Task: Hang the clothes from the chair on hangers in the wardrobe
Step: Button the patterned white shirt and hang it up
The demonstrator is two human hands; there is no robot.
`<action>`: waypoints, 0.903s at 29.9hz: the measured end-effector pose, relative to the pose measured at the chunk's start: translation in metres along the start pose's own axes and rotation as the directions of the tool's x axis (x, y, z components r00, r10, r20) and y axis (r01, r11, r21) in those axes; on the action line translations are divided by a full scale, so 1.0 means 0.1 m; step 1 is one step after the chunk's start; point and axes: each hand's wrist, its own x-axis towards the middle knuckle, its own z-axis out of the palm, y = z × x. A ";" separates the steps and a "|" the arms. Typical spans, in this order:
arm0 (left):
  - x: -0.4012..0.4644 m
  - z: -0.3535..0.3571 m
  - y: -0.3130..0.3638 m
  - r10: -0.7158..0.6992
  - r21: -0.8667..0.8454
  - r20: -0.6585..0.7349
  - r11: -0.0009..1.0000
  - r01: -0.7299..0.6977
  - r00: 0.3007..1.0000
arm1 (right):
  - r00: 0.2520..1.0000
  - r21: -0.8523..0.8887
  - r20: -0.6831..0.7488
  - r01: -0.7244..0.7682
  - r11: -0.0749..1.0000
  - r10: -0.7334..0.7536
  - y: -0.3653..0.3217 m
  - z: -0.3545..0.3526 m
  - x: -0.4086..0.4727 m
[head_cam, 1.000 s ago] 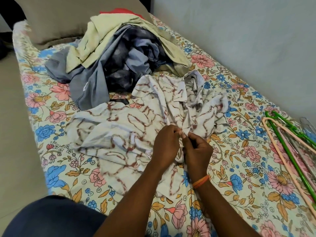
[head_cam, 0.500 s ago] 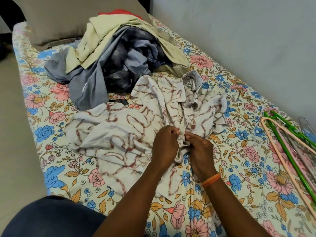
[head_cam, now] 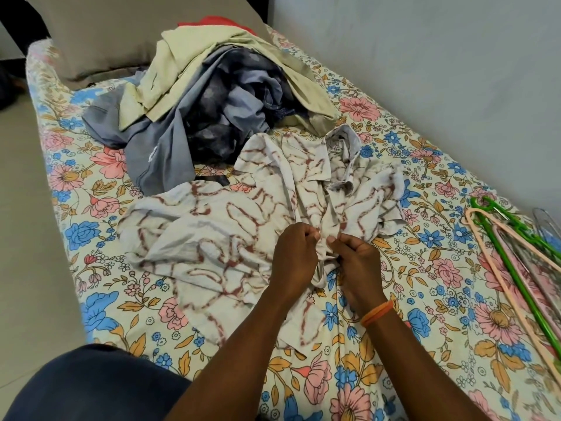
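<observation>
A white shirt with brown marbled lines (head_cam: pixel 218 226) lies crumpled on the floral bedsheet (head_cam: pixel 91 208), collar toward the far side. My left hand (head_cam: pixel 293 256) and my right hand (head_cam: pixel 353 262) meet at the shirt's front placket, each pinching one edge of the fabric between thumb and fingers. An orange band circles my right wrist. Behind the shirt sits a pile of clothes (head_cam: pixel 212 95): cream, grey-blue and dark mottled garments, with a bit of red at the top. A green hanger (head_cam: pixel 513 262) and a pink hanger (head_cam: pixel 498 268) lie at the right.
A grey-brown pillow (head_cam: pixel 121 34) rests at the head of the bed. A pale wall (head_cam: pixel 425 71) runs along the bed's right side. The tiled floor (head_cam: pixel 24 238) shows at the left. A clear hanger (head_cam: pixel 546 223) lies by the right edge.
Both hands stay at the shirt's placket with small finger movements. The right hand has shifted slightly lower and right along the edge. The shirt has barely moved.
</observation>
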 end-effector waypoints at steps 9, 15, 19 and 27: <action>0.00 -0.01 -0.01 0.015 -0.023 0.003 1.000 -0.015 1.000 | 0.988 -0.186 -0.084 0.116 0.976 -0.133 0.07 0.13 -0.08; 0.00 -0.01 0.00 0.004 -0.036 -0.016 0.999 -0.004 1.000 | 0.981 -0.159 -0.091 0.158 0.975 -0.174 0.06 0.15 -0.13; 0.02 0.00 -0.05 0.002 -0.068 -0.012 0.998 -0.003 1.000 | 0.988 -0.035 -0.112 0.103 0.994 -0.106 0.08 0.13 -0.11; 0.02 -0.04 -0.02 -0.020 -0.118 -0.011 0.993 0.018 1.000 | 0.983 -0.095 -0.076 0.162 0.982 -0.170 0.05 0.08 -0.15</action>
